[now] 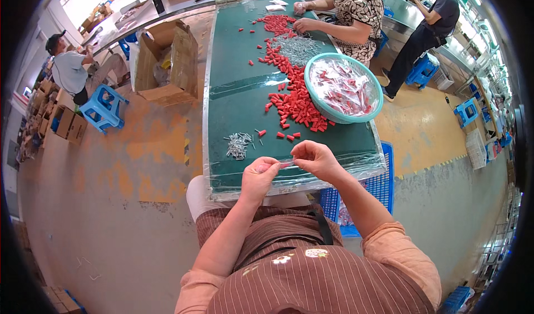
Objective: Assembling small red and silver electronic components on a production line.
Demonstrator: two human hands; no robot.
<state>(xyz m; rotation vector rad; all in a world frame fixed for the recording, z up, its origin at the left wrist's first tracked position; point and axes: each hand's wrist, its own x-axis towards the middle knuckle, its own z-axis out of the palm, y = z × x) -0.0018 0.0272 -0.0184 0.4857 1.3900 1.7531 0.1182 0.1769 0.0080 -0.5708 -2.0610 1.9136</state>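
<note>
Over the near end of the green-topped table, my left hand (pixel 260 176) and my right hand (pixel 317 159) are both closed on a small clear plastic bag (pixel 286 164) stretched between them. A pinkish-red tint shows at the left fingers; what is inside the bag is mostly hidden. Just beyond my left hand lies a small pile of grey metal screws or pins (pixel 238 146). Ahead of my hands, loose red tapered plastic caps (pixel 297 105) spread in a long heap up the table. A teal basin (pixel 337 118) full of clear bags with red pieces stands at the right edge.
A larger pile of grey metal pieces (pixel 300 48) lies before a co-worker (pixel 356 22) at the table's far right. Under the right corner sits a blue crate (pixel 384 189). An open cardboard box (pixel 183 64) and a blue stool (pixel 104 107) stand left; other people are seated or standing farther off.
</note>
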